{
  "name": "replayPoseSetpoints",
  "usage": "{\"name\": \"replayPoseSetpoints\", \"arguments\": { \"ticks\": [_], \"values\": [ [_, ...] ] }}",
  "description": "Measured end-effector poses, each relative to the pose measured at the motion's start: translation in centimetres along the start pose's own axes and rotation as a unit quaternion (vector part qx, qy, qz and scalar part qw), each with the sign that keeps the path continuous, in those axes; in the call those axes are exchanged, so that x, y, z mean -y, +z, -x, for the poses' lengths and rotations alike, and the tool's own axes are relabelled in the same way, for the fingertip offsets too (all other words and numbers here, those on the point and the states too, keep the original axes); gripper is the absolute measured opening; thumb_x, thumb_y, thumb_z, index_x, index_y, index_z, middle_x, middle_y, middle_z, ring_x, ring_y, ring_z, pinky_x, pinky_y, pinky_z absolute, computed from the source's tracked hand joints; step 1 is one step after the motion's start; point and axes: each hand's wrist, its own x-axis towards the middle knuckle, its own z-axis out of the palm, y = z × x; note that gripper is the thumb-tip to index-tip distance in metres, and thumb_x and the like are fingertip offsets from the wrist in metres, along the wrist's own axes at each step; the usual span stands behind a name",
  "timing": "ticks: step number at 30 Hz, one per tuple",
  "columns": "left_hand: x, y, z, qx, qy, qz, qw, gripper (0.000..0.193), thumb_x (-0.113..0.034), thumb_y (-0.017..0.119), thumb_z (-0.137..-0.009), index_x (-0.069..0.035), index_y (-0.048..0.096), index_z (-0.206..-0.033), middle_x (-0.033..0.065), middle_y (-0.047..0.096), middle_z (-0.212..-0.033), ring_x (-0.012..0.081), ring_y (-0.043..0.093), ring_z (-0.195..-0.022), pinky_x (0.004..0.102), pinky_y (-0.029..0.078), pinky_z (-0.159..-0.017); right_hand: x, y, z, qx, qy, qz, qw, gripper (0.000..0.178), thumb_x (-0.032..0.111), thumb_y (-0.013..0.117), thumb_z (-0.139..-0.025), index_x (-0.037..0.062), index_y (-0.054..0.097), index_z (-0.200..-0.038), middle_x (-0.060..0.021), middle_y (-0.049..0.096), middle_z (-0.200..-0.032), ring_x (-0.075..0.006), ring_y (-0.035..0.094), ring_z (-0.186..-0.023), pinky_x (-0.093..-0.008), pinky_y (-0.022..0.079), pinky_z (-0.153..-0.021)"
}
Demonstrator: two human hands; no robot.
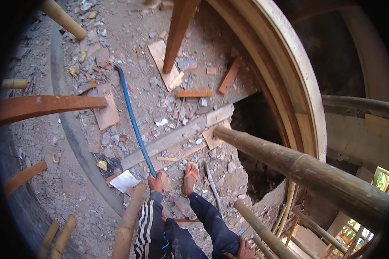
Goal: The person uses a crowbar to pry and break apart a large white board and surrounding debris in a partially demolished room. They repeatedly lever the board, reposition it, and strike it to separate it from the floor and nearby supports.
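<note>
My left hand (155,182), below a striped dark sleeve, is closed around the near end of a long blue crowbar (132,116). The bar has a twisted-looking shaft and slants away to the upper left, its bent far tip over the rubble. At the lower edge my right hand (243,250) rests by my right knee, fingers partly visible and apart, with no tool showing in it. My foot in an orange flip-flop (190,176) stands on the debris, right of the left hand. A white sheet-like piece (124,181) lies left of that hand.
A thick bamboo pole (298,166) slants across the right side, near a dark hole (263,177) in the floor. Wooden posts (52,108) and more bamboo (129,220) stand around. A concrete strip (177,137) crosses the rubble. A curved wooden frame (298,60) arches at upper right.
</note>
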Motion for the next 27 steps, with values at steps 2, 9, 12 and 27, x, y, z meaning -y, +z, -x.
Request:
{"name": "replayPoseSetpoints", "arguments": {
  "ticks": [2,9,12,27],
  "values": [
    [-6.0,-0.9,2.0,0.077,-0.02,0.119,0.99,0.025,-0.022,0.065,-0.082,-0.003,0.053,-0.09,0.0054,0.055,-0.068,0.0175,0.057,-0.058,0.0306,0.044,-0.051,0.9,-1.1,0.2,-0.025,-0.014,-0.002,1.0,0.115,0.063,0.071,-0.058,0.0029,0.019,-0.141,-0.0295,0.041,-0.126,-0.0436,0.046,-0.117,-0.05,0.039,-0.096],
    [-24.2,-13.1,7.3,0.192,-0.053,0.528,0.826,0.018,-0.023,0.056,-0.089,-0.006,0.051,-0.089,-0.0004,0.045,-0.064,0.0098,0.045,-0.05,0.0236,0.039,-0.044,7.0,-6.8,1.7,-0.04,-0.063,0.01,0.997,0.095,0.048,0.066,-0.075,0.0069,0.014,-0.143,-0.0288,0.042,-0.127,-0.0454,0.046,-0.111,-0.0491,0.037,-0.095],
    [-29.2,-15.9,6.5,0.294,-0.124,0.662,0.678,0.025,-0.027,0.051,-0.093,-0.002,0.052,-0.093,-0.0005,0.043,-0.066,0.0077,0.04,-0.052,0.021,0.038,-0.044,6.1,-5.9,0.0,-0.09,-0.072,0.025,0.993,0.094,0.051,0.061,-0.079,0.0079,0.009,-0.145,-0.0317,0.046,-0.123,-0.0478,0.052,-0.103,-0.0518,0.042,-0.088],
    [-40.1,-27.2,4.7,0.234,-0.347,0.789,0.451,0.04,-0.027,0.043,-0.097,0.006,0.039,-0.12,0.0038,0.041,-0.073,0.0076,0.037,-0.05,0.0187,0.034,-0.037,26.6,-18.9,4.3,-0.094,-0.128,0.052,0.986,0.08,0.041,0.064,-0.076,0.0024,0.028,-0.136,-0.0248,0.042,-0.126,-0.0427,0.042,-0.116,-0.0498,0.034,-0.097]
  ]
}}
